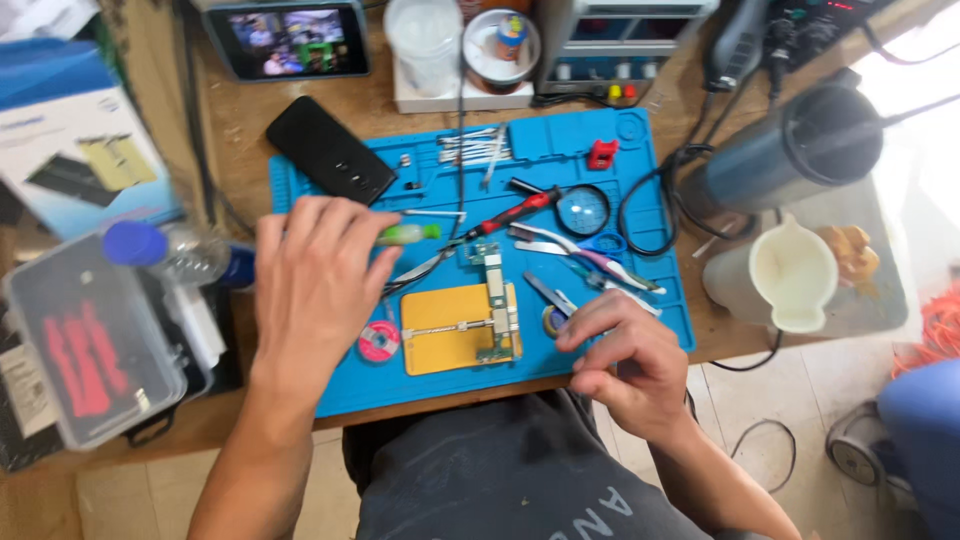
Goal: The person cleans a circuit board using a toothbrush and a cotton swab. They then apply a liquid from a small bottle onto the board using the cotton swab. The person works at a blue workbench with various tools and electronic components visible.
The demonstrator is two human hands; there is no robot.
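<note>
A left hand [318, 285] rests flat, fingers loosely spread, on a blue mat [340, 390] beside a green-handled tool [408, 234]. The right hand [622, 352], fingers curled together at the mat's front edge, hovers near a circuit board [495, 300] on its yellow holder [445, 330] at mid-worktop.

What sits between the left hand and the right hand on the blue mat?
In the head view, a yellow board holder clamping a narrow green circuit board lies between the left hand and the right hand, on the blue silicone mat.
</note>
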